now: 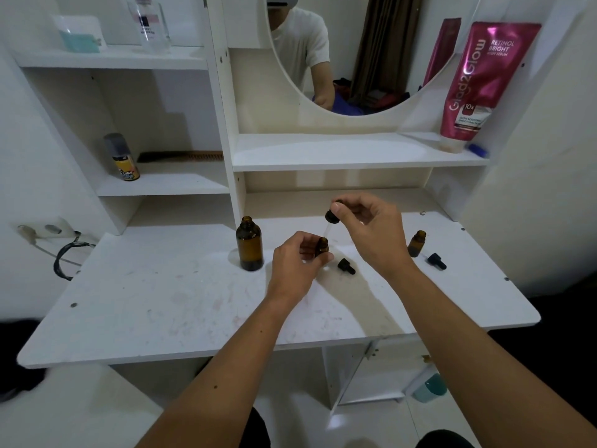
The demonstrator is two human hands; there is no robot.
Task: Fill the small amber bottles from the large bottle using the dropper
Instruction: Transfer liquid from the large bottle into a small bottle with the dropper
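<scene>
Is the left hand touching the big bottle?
Apart. The head view shows bare tabletop between the left hand, which holds a small bottle, and the big bottle standing to its left.

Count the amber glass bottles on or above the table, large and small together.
3. The large bottle stands open, left of the hands. One small bottle is held in the left hand. Another small bottle stands open at the right, beyond the right hand. None appears hidden.

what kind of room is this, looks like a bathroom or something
More likely a bedroom dressing corner: a white vanity table with an oval mirror set in its shelves, a pink body serum tube and a clear perfume bottle. No sink shows.
</scene>
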